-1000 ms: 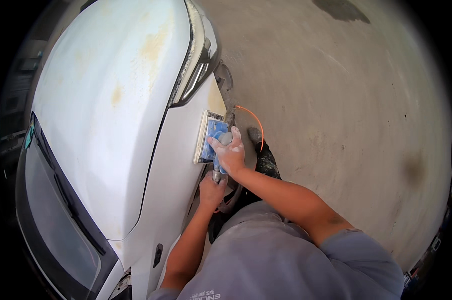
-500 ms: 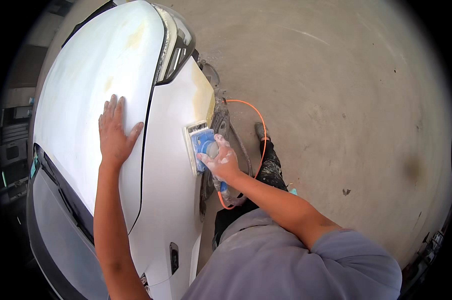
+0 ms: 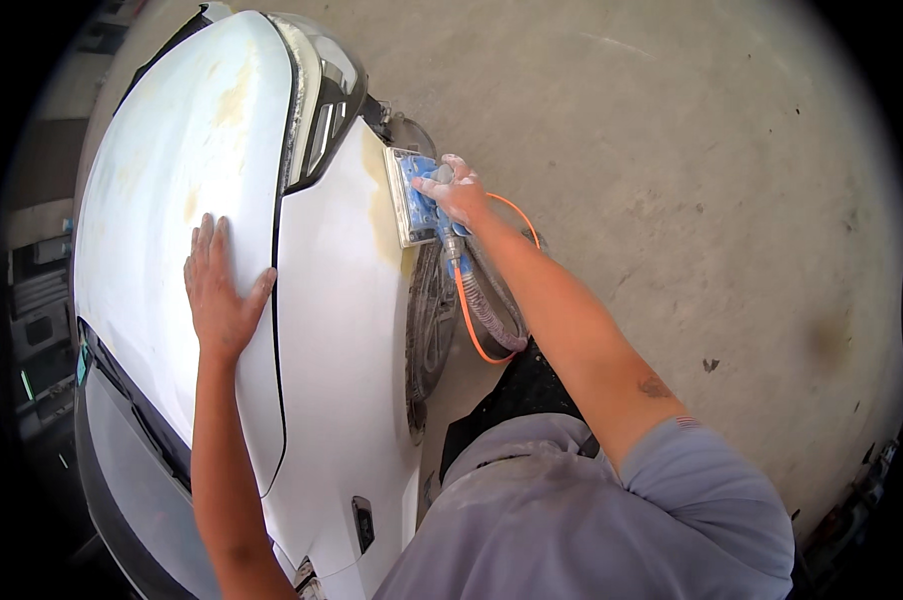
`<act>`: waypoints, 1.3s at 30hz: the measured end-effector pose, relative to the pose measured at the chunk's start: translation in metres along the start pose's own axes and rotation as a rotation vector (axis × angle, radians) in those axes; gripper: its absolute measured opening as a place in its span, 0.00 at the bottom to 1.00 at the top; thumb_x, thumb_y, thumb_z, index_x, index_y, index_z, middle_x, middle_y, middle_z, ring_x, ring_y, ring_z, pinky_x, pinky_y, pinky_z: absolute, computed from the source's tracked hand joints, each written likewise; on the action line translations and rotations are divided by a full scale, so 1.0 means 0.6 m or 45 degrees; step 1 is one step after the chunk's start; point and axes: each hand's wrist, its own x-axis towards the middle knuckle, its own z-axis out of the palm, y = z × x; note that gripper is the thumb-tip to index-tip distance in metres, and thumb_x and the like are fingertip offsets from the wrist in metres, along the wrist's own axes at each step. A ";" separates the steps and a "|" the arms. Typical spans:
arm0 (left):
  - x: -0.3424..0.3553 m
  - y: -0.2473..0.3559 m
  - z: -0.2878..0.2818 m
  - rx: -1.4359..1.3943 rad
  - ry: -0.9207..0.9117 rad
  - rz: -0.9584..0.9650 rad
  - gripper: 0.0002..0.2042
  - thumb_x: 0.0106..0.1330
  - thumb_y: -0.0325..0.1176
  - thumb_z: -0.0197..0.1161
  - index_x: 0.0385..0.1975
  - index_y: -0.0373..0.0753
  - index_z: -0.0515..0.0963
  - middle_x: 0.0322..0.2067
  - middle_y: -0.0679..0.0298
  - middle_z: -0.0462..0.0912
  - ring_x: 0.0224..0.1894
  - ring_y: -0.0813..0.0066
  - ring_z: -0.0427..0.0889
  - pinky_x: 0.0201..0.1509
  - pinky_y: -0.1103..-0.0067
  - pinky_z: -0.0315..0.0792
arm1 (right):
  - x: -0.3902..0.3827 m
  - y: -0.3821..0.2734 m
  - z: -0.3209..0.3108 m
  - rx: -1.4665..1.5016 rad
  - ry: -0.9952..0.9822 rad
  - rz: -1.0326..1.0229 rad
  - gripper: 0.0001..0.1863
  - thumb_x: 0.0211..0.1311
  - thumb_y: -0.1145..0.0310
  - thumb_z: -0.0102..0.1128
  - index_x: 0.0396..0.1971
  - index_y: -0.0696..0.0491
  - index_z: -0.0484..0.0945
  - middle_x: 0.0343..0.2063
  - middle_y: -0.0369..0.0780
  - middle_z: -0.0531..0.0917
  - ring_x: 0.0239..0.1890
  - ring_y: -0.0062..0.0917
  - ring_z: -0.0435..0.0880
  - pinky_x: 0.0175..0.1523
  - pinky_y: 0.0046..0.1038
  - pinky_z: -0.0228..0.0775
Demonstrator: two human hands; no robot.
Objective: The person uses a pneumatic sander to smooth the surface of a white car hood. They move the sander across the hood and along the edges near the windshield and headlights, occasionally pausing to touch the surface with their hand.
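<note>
My right hand (image 3: 456, 189), dusted white, grips a blue power sander (image 3: 422, 187) with a flat rectangular pad. The pad lies against the front end of the white fender (image 3: 337, 290), over a yellowish filler patch (image 3: 383, 205) near the headlight (image 3: 330, 120). A ribbed grey hose (image 3: 489, 316) and a thin orange air line (image 3: 469, 318) run down from the tool. My left hand (image 3: 218, 300) rests flat on the white hood (image 3: 162, 200), fingers stretched out, thumb near the gap between hood and fender. Patches of yellowish filler also show on the hood.
Below the fender is the dusty wheel (image 3: 434, 330). The windshield (image 3: 137, 500) lies at the lower left. Grey concrete floor (image 3: 652, 200) spreads to the right, with a small dark scrap (image 3: 711, 366) on it. Shelving or equipment (image 3: 42, 320) stands at the far left.
My right hand has moved the sander forward along the fender edge, toward the headlight. My left hand stays flat on the hood. The view has shifted slightly.
</note>
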 end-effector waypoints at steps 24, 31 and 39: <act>0.092 -0.014 0.092 0.036 0.057 0.048 0.40 0.66 0.47 0.69 0.75 0.37 0.62 0.76 0.49 0.61 0.79 0.49 0.57 0.81 0.60 0.51 | -0.118 0.096 0.064 -0.150 -0.017 -0.292 0.49 0.56 0.44 0.76 0.64 0.69 0.71 0.65 0.58 0.75 0.70 0.47 0.72 0.74 0.40 0.64; 0.059 -0.020 0.076 0.016 0.089 0.007 0.39 0.65 0.46 0.70 0.74 0.38 0.64 0.76 0.51 0.63 0.78 0.51 0.58 0.80 0.59 0.52 | -0.175 0.098 0.087 -0.210 0.050 -0.275 0.45 0.57 0.45 0.75 0.63 0.66 0.73 0.62 0.56 0.78 0.65 0.47 0.77 0.71 0.39 0.67; 0.053 -0.051 0.072 0.034 0.090 -0.030 0.39 0.65 0.45 0.71 0.75 0.40 0.64 0.76 0.54 0.62 0.79 0.52 0.57 0.81 0.60 0.52 | 0.066 0.011 0.044 -0.097 -0.054 0.005 0.51 0.52 0.39 0.76 0.67 0.62 0.70 0.64 0.54 0.77 0.66 0.42 0.77 0.69 0.37 0.70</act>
